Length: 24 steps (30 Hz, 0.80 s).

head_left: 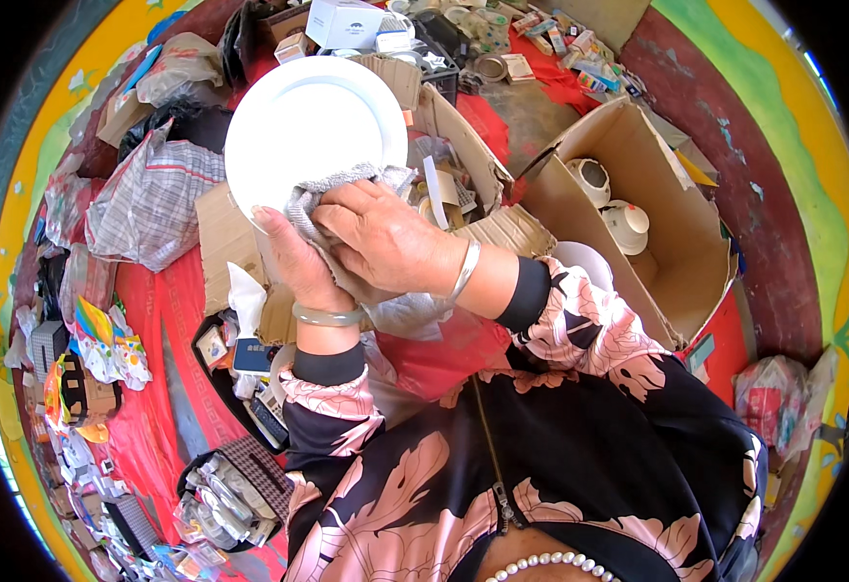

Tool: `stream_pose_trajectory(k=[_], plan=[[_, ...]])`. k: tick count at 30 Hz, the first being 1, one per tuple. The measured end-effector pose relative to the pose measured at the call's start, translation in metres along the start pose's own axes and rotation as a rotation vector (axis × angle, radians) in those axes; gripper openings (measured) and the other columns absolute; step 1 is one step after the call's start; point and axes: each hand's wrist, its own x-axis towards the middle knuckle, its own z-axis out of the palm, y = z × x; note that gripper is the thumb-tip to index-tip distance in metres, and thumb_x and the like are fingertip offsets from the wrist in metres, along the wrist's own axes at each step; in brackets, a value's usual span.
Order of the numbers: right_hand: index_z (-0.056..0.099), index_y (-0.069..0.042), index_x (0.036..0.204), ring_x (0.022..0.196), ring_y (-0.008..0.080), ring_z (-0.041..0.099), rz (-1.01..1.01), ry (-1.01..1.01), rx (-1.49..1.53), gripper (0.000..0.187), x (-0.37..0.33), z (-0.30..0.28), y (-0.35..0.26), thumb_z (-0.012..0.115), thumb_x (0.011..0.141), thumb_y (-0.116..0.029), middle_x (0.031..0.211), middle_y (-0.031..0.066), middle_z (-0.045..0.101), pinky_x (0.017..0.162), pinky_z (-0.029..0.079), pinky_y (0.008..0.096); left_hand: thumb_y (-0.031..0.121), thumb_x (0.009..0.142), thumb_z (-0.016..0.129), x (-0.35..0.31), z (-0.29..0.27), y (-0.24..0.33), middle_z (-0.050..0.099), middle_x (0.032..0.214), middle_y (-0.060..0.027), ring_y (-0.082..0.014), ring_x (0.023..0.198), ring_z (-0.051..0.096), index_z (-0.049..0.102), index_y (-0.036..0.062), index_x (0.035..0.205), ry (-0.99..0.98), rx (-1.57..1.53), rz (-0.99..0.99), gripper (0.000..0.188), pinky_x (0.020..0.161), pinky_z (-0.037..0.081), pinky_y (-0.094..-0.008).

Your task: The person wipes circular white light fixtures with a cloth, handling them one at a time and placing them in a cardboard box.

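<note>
A round white plate (313, 121) is held up in front of me, its broad face showing. My left hand (298, 260) is closed on the plate's lower edge, with the thumb up along the rim; its other fingers are hidden behind the plate and cloth. A grey towelling cloth (305, 206) lies bunched over the lower part of the plate. With bent fingers my right hand (390, 236) grips this cloth and presses it to the plate's lower right. Part of the cloth hangs down between my wrists.
An open cardboard box (676, 233) at the right contains white bowls (626, 227). Another open carton (468, 145) stands behind my right hand. To the left are a checked bag (158, 199) and red sheeting (148, 407). A checked case of packaged items (235, 495) sits lower left.
</note>
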Motion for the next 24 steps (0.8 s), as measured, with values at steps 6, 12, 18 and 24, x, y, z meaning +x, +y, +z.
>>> stream_pose_trajectory(k=[6,12,18,24], plan=[[0.058,-0.007,0.105,0.095,0.0253,0.054,-0.123,-0.044,-0.107,0.034,-0.008,-0.012,0.014,0.061,0.07,-0.011,0.106,0.0068,0.056,0.082,0.041,0.0366,0.061,0.086,0.043,0.0,0.006,0.015,0.039,0.132,-0.0116,-0.0251,0.119,0.041,0.029,0.0023,0.134,0.065,-0.03,-0.012,0.077,0.099,0.035,-0.036],[0.058,-0.011,0.105,0.102,0.0191,0.053,-0.162,-0.029,-0.394,0.031,-0.019,-0.027,0.039,0.053,0.075,-0.015,0.11,0.0015,0.056,0.086,0.04,0.0341,0.052,0.089,0.045,0.015,-0.008,0.018,0.04,0.134,-0.0088,-0.0265,0.121,0.041,0.031,0.0056,0.135,0.083,-0.091,0.022,0.067,0.1,0.033,-0.0407],[0.06,-0.012,0.102,0.1,0.0189,0.055,-0.2,0.034,-0.539,0.03,-0.025,-0.04,0.053,0.055,0.073,-0.015,0.107,0.0026,0.057,0.084,0.041,0.0324,0.05,0.088,0.047,0.021,-0.018,0.013,0.042,0.132,-0.0106,-0.0287,0.121,0.041,0.032,0.0065,0.135,0.07,-0.122,-0.161,0.066,0.099,0.035,-0.0443],[0.061,-0.012,0.101,0.1,0.0253,0.057,0.21,0.053,-0.411,0.047,-0.025,-0.056,0.07,0.069,0.055,-0.012,0.106,0.0094,0.059,0.087,0.04,0.0387,0.066,0.079,0.047,0.024,-0.034,0.02,0.021,0.142,-0.0177,-0.0397,0.13,0.022,0.014,0.0142,0.143,-0.245,-0.382,-0.64,0.089,0.097,0.027,-0.0638]])
